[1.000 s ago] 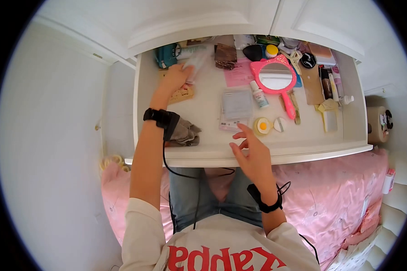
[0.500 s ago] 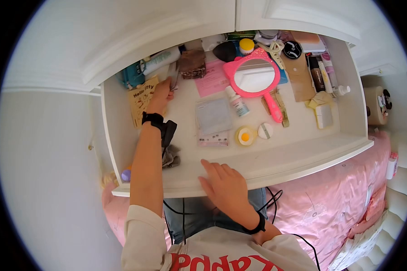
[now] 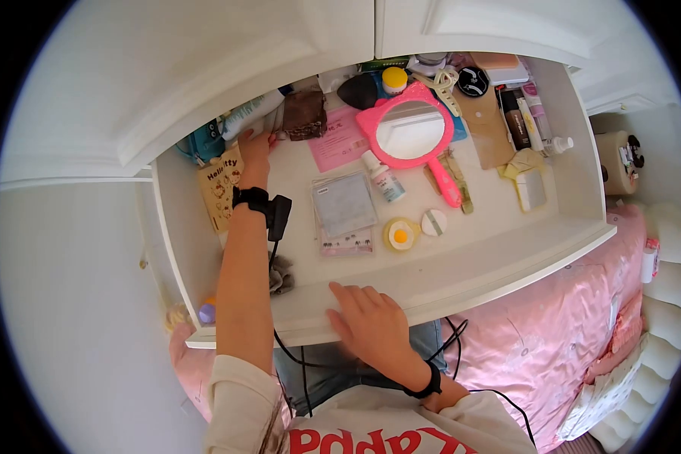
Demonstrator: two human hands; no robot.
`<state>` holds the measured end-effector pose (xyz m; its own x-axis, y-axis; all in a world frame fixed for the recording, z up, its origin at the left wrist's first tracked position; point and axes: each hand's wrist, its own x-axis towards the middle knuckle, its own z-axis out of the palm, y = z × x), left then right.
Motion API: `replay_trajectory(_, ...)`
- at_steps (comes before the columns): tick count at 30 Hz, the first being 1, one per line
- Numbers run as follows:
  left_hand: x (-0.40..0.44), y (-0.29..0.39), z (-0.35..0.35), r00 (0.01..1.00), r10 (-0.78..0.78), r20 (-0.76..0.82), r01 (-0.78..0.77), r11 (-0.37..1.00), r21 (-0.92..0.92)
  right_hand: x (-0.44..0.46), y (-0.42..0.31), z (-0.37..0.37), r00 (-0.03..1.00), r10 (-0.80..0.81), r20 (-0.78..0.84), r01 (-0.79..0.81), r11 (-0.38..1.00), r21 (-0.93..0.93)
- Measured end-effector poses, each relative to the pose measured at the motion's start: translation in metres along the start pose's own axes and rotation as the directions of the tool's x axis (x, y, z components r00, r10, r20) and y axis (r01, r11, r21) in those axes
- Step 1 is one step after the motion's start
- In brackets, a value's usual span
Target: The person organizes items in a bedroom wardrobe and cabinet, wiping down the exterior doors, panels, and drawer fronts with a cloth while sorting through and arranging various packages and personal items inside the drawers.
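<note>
My left hand (image 3: 255,155) reaches into the back left of the open white drawer (image 3: 461,281), beside a Hello Kitty paper (image 3: 219,185) and a white-and-teal tube (image 3: 251,112). Its fingertips touch something thin and clear that I cannot make out, left of a brown pouch (image 3: 305,116). My right hand (image 3: 371,324) rests at the drawer's front edge with fingers apart and nothing in it. Between the hands lie clear flat packets (image 3: 343,204) and, at the left, a grey cloth (image 3: 281,275), partly hidden by my left forearm.
A pink hand mirror (image 3: 410,130), a small white bottle (image 3: 384,180), an egg-shaped item (image 3: 400,235) and a round puff (image 3: 433,222) lie mid-drawer. Bottles and tubes (image 3: 515,121) stand at the right. Black cables (image 3: 452,344) hang below the front edge.
The view has shifted, so the drawer's contents appear further left. My left hand has put the clear thin item down at the back left by the tube. My right hand has moved to the drawer's front edge.
</note>
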<state>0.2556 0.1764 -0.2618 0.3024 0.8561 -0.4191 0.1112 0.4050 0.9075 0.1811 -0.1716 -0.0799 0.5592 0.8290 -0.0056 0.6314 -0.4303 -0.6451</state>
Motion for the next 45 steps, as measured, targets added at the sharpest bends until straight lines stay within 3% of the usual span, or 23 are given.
replay_trajectory(3,-0.021,0.018,-0.002,0.992,-0.104,0.067,0.092,0.981,0.172,-0.001,-0.001,0.001,1.000,-0.006,-0.028,0.006,1.000,-0.010)
replay_trajectory(6,-0.058,0.045,-0.001,0.993,-0.071,0.094,0.024,0.902,0.431,-0.004,-0.002,0.003,0.997,-0.017,-0.069,0.014,0.999,-0.035)
replay_trajectory(9,-0.105,0.092,0.004,0.913,-0.139,0.383,-0.229,0.602,0.765,-0.006,-0.002,0.007,0.991,-0.040,-0.129,0.031,0.997,-0.070)
replay_trajectory(12,-0.151,0.115,-0.001,0.758,-0.164,0.631,-0.447,0.574,0.686,-0.010,0.000,0.011,0.979,-0.076,-0.190,0.058,0.994,-0.097)
replay_trajectory(15,-0.210,0.118,-0.008,0.702,-0.424,0.573,-0.581,0.125,0.804,-0.010,0.001,0.017,0.968,-0.102,-0.228,0.081,0.992,-0.098)
replay_trajectory(17,-0.231,0.088,-0.024,0.673,-0.605,0.425,-0.679,-0.278,0.680,-0.010,0.002,0.019,0.953,-0.132,-0.272,0.112,0.990,-0.087)
replay_trajectory(19,-0.239,0.057,-0.053,0.692,-0.638,0.338,-0.653,-0.353,0.670,-0.013,0.003,0.022,0.944,-0.147,-0.294,0.127,0.988,-0.088)
replay_trajectory(21,-0.210,0.020,-0.080,0.652,-0.717,0.247,-0.650,-0.360,0.669,-0.014,0.004,0.022,0.940,-0.151,-0.307,0.124,0.986,-0.108)
replay_trajectory(25,-0.207,0.026,-0.077,0.614,-0.778,0.134,-0.595,-0.344,0.726,-0.018,0.003,0.024,0.930,-0.167,-0.326,0.139,0.984,-0.109)
replay_trajectory(26,-0.201,0.014,-0.082,0.741,-0.581,0.338,-0.592,-0.326,0.737,-0.018,0.002,0.024,0.932,-0.167,-0.322,0.138,0.984,-0.111)
replay_trajectory(27,-0.189,-0.009,-0.089,0.801,-0.320,0.505,-0.592,-0.307,0.745,-0.016,0.001,0.022,0.932,-0.170,-0.321,0.140,0.983,-0.115)
replay_trajectory(28,-0.192,-0.007,-0.088,0.786,-0.026,0.618,-0.597,-0.291,0.747,-0.015,0.001,0.022,0.931,-0.173,-0.321,0.142,0.983,-0.118)
replay_trajectory(30,-0.218,0.020,-0.071,0.934,-0.021,0.356,-0.314,-0.521,0.793,-0.015,0.002,0.024,0.932,-0.167,-0.321,0.134,0.983,-0.124)
replay_trajectory(32,-0.221,0.022,-0.066,0.968,-0.157,0.198,-0.252,-0.573,0.780,-0.017,0.002,0.023,0.939,-0.155,-0.308,0.117,0.983,-0.140)
replay_trajectory(33,-0.198,0.010,-0.074,0.933,-0.310,0.182,-0.325,-0.512,0.795,-0.017,0.001,0.021,0.942,-0.152,-0.300,0.113,0.983,-0.143)
replay_trajectory(35,-0.184,0.006,-0.081,0.876,-0.442,0.193,-0.406,-0.460,0.790,-0.018,0.000,0.021,0.936,-0.162,-0.312,0.123,0.982,-0.141)
replay_trajectory(38,-0.181,0.012,-0.083,0.869,-0.449,0.210,-0.432,-0.481,0.763,-0.016,-0.003,0.021,0.939,-0.142,-0.313,0.109,0.986,-0.122)
replay_trajectory(45,-0.161,0.028,-0.089,0.812,-0.582,0.041,-0.374,-0.466,0.802,-0.014,-0.005,0.017,0.944,-0.141,-0.300,0.119,0.989,-0.090)
